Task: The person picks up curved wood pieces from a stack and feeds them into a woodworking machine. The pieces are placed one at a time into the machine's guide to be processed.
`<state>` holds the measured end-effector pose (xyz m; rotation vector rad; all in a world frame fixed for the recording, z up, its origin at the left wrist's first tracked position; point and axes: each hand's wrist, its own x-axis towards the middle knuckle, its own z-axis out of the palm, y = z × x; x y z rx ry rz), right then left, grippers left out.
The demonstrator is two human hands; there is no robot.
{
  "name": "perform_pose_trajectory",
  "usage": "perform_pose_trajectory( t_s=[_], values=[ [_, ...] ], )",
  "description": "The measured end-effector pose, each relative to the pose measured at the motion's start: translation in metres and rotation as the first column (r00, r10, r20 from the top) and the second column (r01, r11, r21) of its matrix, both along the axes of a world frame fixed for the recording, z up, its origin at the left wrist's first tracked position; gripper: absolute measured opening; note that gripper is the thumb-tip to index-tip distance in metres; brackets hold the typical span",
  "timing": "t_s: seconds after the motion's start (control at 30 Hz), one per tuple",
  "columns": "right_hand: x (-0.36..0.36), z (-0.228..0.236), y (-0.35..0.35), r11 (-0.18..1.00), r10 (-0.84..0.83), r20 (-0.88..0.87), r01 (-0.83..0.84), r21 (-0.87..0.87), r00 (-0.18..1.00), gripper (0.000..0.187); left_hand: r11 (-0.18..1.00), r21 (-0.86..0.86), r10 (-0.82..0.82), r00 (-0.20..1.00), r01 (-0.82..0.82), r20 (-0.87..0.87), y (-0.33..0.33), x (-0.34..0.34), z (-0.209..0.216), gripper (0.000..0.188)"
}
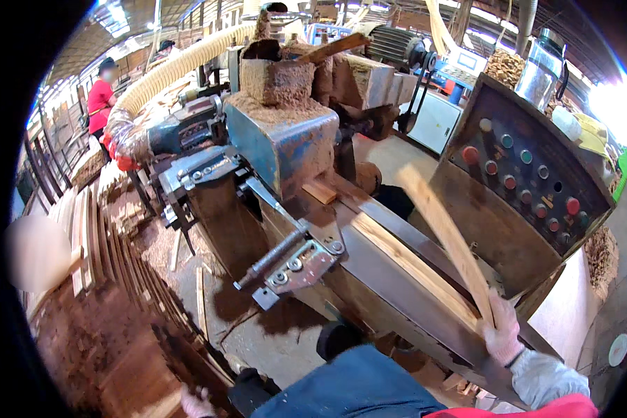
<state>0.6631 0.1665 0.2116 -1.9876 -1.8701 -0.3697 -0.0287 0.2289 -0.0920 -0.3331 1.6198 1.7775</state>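
My right hand, in a pale pink glove, is closed around the near end of a light wooden strip. That strip is raised at a slant, its far end pointing up toward the control panel. Below it, a second wooden strip lies along the metal bed of a woodworking machine. Only part of my left hand shows, at the bottom edge, its gloved fingers somewhat blurred but apart. It is beside a pile of brown boards, and nothing shows in it.
The machine's blue housing is coated with sawdust. A metal guide arm juts toward me. At right stands a control panel with several buttons and a steel flask on top. A ribbed hose and a person in red are farther left.
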Motion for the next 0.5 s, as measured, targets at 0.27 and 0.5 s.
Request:
perform_pose_trajectory(
  t_s=[0.27,0.5],
  values=[
    [-0.073,-0.002,0.184,0.97,0.211,-0.297,-0.162,0.18,0.931,0.068,0.796,-0.46,0.31,0.918,-0.393,-0.247,-0.054,-0.145,-0.051,0.082],
    [-0.103,0.014,0.171,0.969,0.245,-0.344,-0.239,0.061,0.906,0.07,0.925,-0.155,0.335,0.938,-0.346,-0.092,-0.076,-0.149,-0.04,0.094]
  ],
)
